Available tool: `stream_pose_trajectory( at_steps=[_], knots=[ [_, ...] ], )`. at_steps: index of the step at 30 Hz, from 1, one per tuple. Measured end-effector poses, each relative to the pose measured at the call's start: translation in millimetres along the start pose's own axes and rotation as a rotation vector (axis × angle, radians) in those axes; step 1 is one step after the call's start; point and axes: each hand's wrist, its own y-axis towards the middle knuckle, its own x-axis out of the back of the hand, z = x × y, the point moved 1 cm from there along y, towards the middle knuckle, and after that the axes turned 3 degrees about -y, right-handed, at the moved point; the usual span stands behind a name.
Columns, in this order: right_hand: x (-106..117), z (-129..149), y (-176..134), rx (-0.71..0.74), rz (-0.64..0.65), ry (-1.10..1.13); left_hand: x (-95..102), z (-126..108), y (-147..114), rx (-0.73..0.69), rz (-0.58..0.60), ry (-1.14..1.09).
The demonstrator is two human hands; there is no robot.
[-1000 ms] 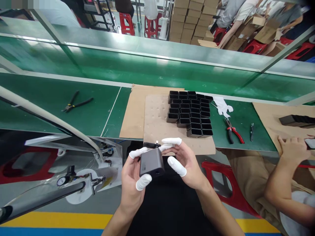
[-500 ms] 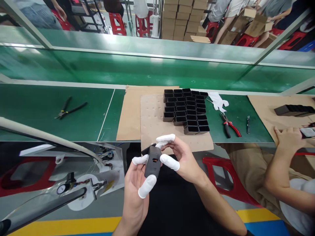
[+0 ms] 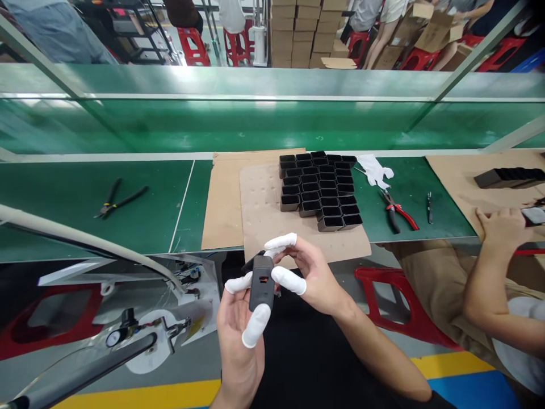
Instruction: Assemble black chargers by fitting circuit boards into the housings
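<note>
A small black plastic housing (image 3: 261,282) with a rectangular slot in its face is held up in front of my body, just off the table's front edge. My left hand (image 3: 242,329) grips its lower end, thumb in front and a finger at the left side. My right hand (image 3: 309,275) closes on its upper right side, thumb against the edge and fingers behind the top. White finger cots cover several fingertips of both hands. Another dark piece (image 3: 252,262) shows behind the housing; whether it is joined on, I cannot tell.
Rows of open black cases (image 3: 319,190) stand on a cardboard sheet (image 3: 259,199). Red-handled pliers (image 3: 398,213), a white glove (image 3: 374,171) and a small tool (image 3: 430,208) lie to the right. Black pliers (image 3: 120,199) lie left. A co-worker's arm (image 3: 494,278) is at right; a machine arm (image 3: 97,358) at left.
The housing has turned slightly more upright in my hands. Both hands keep their hold, and the whole view has shifted a little.
</note>
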Motion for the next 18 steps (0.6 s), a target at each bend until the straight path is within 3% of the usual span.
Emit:
stream_pose_trajectory(
  at_steps=[5, 7, 10, 12, 18],
  knots=[
    [1.1, -7.0, -4.5, 0.126, 0.148, 0.136, 4.5, -5.4, 8.9, -0.024, 0.02, -0.038],
    [1.1, -10.2, -9.9, 0.148, 0.161, 0.199, 11.8, -11.0, 13.9, -0.165, 0.057, 0.096],
    [0.4, -13.3, -17.8, 0.093, 0.064, 0.208, 23.2, -19.2, 17.8, -0.436, 0.156, 0.347],
    [0.6, -12.6, -20.9, 0.08, 0.017, 0.181, 28.5, -22.2, 17.8, -0.53, 0.202, 0.43],
    [5.7, -12.4, -20.1, 0.146, 0.128, 0.232, 25.5, -21.0, 20.6, -0.474, 0.222, 0.452]
  ],
)
